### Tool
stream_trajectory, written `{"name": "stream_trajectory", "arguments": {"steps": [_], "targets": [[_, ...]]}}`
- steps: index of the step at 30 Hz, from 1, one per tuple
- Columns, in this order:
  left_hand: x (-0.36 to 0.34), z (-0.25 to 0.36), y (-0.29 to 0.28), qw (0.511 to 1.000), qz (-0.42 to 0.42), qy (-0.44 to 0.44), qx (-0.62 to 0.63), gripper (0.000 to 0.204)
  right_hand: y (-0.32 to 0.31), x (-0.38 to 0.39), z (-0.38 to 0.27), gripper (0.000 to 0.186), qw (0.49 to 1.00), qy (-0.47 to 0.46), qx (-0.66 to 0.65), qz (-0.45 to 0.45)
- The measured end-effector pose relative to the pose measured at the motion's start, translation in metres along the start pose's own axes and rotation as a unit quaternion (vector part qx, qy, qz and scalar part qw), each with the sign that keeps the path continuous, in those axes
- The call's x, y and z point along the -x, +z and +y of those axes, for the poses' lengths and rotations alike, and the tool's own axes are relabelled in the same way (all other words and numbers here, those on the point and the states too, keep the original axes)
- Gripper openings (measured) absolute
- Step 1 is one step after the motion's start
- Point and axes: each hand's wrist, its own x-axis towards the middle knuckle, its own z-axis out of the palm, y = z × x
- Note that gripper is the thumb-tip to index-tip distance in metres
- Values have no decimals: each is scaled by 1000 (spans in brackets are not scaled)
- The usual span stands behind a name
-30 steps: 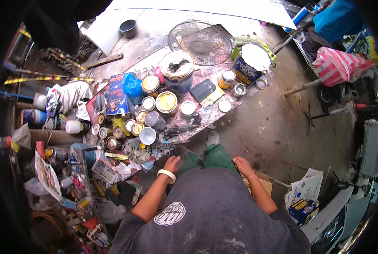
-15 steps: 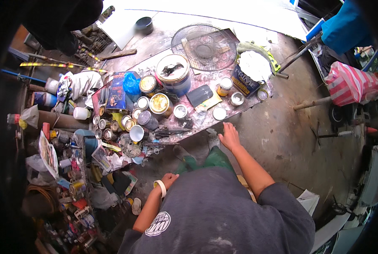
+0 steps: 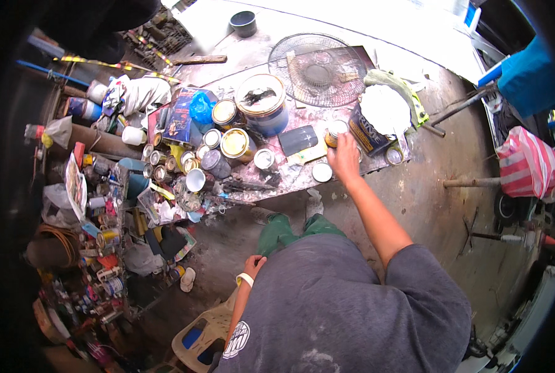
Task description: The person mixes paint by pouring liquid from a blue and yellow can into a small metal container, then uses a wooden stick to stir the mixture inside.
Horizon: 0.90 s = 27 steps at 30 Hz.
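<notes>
Small can [image 3: 335, 129]: upright on the table [image 3: 293, 178], its pale top showing just beyond the right hand [image 3: 346, 155].
Right hand: fingers bent at the can's near and right side; whether they are clamped on it I cannot tell.
Left of the right hand: a dark flat sheet [image 3: 298, 140] partly over a yellow sheet [image 3: 315, 153]; farther left, a white-topped tin [image 3: 265, 159] and a yellow-rimmed tin [image 3: 235, 143].
Nearer, left of the right hand: a round white-topped container [image 3: 321, 172].
Right of the right hand: a big dark blue can [image 3: 366, 133] with a white covering [image 3: 386, 109].
Beyond the right hand: a round wire fan guard [image 3: 318, 50]; beyond and to its left, a large paint bucket [image 3: 272, 121].
Left hand [image 3: 254, 265]: low beside the green trousers [image 3: 277, 234]; fingers appear loosely bent, though how close together I cannot tell.
Left wrist: a white band [image 3: 245, 279], just behind the left hand.
Behind the left hand: a beige plastic chair [image 3: 182, 344].
</notes>
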Motion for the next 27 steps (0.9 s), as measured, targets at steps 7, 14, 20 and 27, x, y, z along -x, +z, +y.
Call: {"name": "stream_trajectory", "arguments": {"steps": [7, 14, 20, 27], "targets": [[12, -6, 17, 997, 46, -23, 57, 43, 1, -114, 19, 45, 985, -167, 32, -21], [62, -62, 32, 997, 23, -68, 40, 35, 15, -138, 4, 44, 965, -232, 59, 110], [90, -64, 37, 990, 9, -109, 87, 27, 46, -118, 17, 33, 972, -168, 108, -126], [35, 12, 21, 987, 110, -16, 119, 30, 40, -132, 18, 41, 975, -121, 78, -168]]}}
